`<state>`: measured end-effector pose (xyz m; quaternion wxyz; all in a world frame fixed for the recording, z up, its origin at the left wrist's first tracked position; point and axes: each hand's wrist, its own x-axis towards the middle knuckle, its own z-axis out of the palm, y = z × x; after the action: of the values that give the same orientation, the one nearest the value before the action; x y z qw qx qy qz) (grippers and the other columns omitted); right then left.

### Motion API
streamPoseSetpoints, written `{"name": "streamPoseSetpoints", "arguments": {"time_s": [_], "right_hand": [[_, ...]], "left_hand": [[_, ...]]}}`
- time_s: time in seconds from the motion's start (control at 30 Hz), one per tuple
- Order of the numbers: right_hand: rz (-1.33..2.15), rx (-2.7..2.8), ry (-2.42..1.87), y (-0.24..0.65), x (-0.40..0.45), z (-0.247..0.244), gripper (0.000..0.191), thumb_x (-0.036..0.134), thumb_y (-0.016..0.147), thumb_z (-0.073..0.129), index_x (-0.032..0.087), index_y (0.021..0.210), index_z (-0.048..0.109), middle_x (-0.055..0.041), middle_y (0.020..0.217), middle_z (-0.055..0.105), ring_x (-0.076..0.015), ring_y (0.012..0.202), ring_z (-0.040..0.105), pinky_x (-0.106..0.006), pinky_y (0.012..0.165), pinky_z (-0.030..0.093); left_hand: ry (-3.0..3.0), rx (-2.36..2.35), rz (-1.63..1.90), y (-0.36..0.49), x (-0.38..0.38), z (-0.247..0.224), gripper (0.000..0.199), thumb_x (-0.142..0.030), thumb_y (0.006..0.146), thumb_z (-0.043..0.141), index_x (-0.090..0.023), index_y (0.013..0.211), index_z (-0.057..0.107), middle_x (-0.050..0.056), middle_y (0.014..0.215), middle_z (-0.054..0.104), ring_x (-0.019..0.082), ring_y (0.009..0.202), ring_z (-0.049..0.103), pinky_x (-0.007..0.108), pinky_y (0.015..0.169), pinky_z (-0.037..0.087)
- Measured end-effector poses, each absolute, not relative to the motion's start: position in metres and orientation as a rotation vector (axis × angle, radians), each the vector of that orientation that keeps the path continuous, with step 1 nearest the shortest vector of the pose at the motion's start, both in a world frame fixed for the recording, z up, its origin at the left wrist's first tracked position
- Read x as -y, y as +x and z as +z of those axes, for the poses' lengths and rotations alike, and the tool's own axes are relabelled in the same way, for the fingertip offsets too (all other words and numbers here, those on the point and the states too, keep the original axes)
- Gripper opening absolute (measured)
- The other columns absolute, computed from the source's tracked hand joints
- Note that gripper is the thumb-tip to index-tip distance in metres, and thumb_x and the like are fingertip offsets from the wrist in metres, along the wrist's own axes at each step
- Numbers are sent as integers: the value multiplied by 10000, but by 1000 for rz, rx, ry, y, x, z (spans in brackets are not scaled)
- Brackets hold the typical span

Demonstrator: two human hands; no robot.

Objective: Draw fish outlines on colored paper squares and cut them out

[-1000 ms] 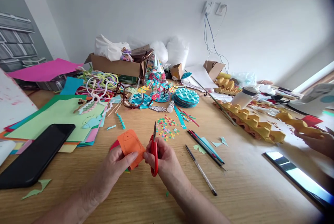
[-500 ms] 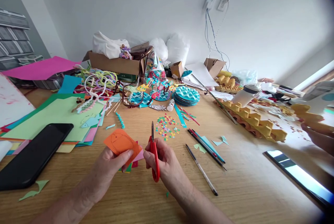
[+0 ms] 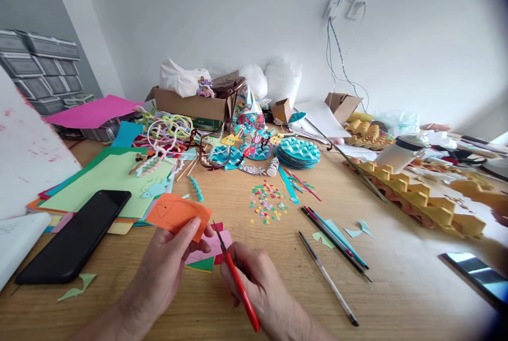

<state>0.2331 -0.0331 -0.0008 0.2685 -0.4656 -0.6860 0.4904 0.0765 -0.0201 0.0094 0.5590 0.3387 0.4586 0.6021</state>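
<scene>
Between thumb and fingers, my left hand (image 3: 166,261) pinches a piece of orange paper (image 3: 169,213) with a fish outline drawn on it. My right hand (image 3: 262,285) is closed on red-handled scissors (image 3: 240,289). The scissor blades point up and left, with their tip close to the paper's right edge; whether they touch it I cannot tell. Under and behind the hands lie a pink paper piece (image 3: 214,245) with drawn lines and a green piece (image 3: 205,264).
A black phone (image 3: 79,235) and stacked coloured sheets (image 3: 99,179) lie at left. Paper confetti (image 3: 266,203), pencils (image 3: 335,238) and a pen (image 3: 327,277) lie at centre right. Further back are blue scalloped discs (image 3: 298,151); a yellow egg carton (image 3: 420,193) is at right.
The orange paper is turned flatter and shifted slightly left. The scissors have swung from upright to leaning left, tip nearer the paper. My view has shifted left; the hand at far right is out of sight.
</scene>
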Motion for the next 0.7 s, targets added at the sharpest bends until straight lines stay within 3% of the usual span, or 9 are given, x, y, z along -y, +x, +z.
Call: {"name": "streamPoseSetpoints", "arguments": {"time_s": [0.27,0.7], "right_hand": [[1292,1829,-1174,227,36,-12,255,307,872,426,186,648,413,49,540,364,-77,481,349,-199,452,245],[1189,1865,-1170,224,35,-16,266,312,877,418,192,642,384,45,539,382,-77,478,342,-197,455,253]], "left_hand": [[620,-1066,1406,85,27,10,308,-402,533,827,-190,688,667,-14,642,679,133,579,588,217,585,524],[534,-980,1395,87,28,7,252,-333,577,824,-202,733,676,-22,699,702,139,645,627,206,593,530]]}}
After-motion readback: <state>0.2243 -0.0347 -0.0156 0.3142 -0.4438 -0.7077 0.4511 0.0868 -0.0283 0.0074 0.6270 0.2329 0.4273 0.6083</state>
